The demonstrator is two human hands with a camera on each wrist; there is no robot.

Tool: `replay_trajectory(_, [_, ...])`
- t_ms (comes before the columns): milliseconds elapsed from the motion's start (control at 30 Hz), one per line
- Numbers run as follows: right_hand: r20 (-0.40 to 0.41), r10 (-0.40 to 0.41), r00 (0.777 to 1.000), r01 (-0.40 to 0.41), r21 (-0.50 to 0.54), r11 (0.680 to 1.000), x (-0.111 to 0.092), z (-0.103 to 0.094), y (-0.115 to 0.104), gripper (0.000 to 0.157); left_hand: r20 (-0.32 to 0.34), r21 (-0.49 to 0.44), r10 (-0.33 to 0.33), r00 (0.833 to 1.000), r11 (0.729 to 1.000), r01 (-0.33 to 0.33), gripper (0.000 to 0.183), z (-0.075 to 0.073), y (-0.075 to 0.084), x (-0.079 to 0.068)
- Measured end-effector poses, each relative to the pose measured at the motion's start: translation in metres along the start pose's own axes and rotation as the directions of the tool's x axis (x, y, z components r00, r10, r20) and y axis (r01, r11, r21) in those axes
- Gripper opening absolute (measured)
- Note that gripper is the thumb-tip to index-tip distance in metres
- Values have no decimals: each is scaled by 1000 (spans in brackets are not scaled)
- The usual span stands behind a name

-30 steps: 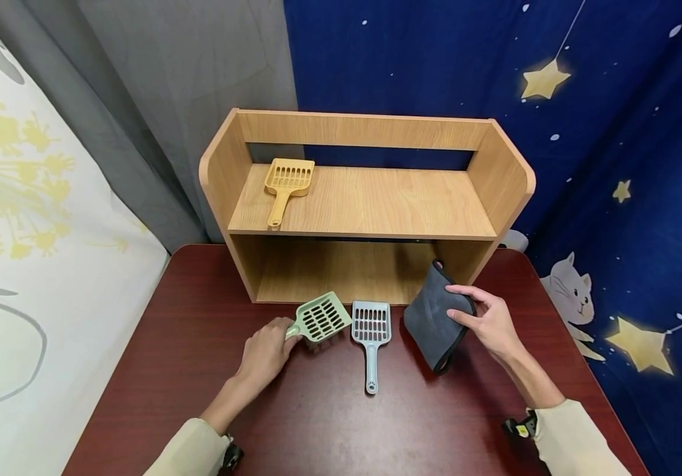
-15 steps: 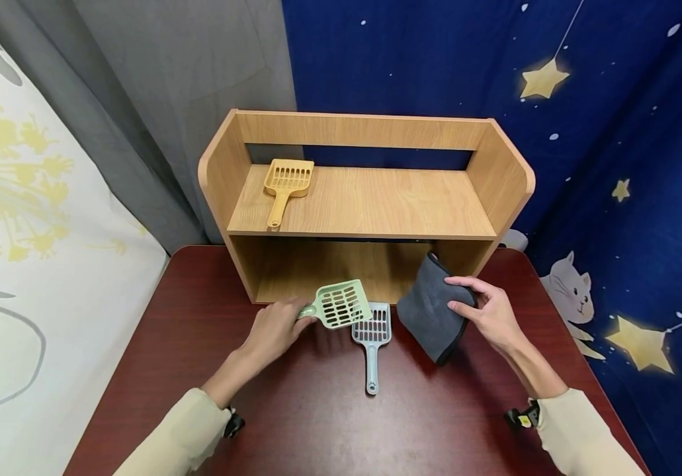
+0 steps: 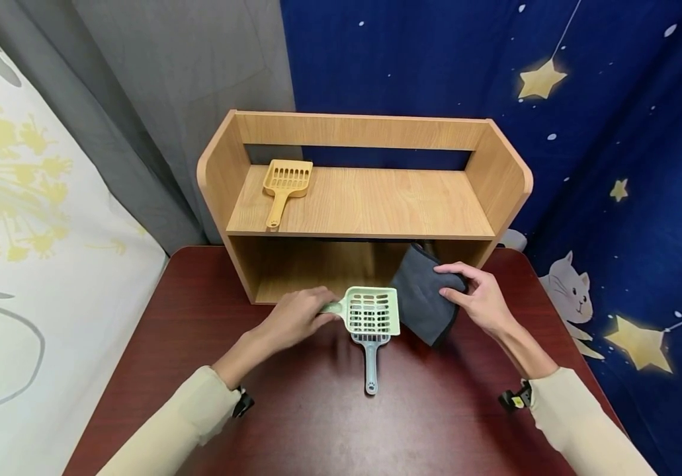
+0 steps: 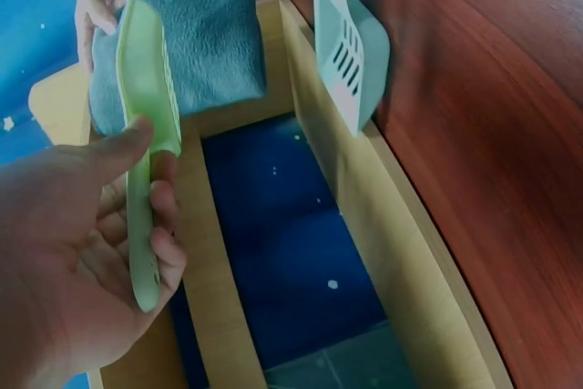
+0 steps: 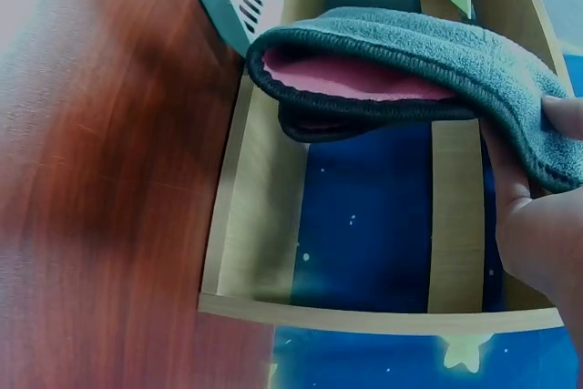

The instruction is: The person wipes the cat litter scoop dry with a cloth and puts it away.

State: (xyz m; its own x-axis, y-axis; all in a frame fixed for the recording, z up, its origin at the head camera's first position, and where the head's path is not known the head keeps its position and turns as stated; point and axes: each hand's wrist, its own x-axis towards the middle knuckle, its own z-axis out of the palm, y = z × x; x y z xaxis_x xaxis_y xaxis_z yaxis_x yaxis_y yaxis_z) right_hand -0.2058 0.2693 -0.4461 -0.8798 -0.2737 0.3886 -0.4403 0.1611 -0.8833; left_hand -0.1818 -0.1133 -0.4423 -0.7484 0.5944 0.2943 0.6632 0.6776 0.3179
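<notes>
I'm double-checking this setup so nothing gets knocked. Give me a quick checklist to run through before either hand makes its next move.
1. Left hand grips the green scoop by its handle: ok.
2. Right hand pinches the grey cloth: ok.
3. Blue-grey scoop fully visible from the head camera: not ok; the green scoop covers most of its slotted end.
4. Gap between green scoop and cloth: cannot tell; they look very close, but contact is unclear.
5. Yellow scoop out of the hands' way: ok; it rests at the left end of the upper shelf.
</notes>
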Motion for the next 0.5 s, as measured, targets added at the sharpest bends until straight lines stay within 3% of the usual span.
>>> replay_trajectory(233, [105, -32, 994, 25, 66, 997, 14, 7, -4, 36, 44, -51, 134, 990, 990, -132, 27, 1, 7, 6])
replay_trajectory(500, [236, -6, 972, -15, 91, 996, 28, 20, -9, 33, 67, -62, 186, 980, 981, -182, 28, 5, 11, 13])
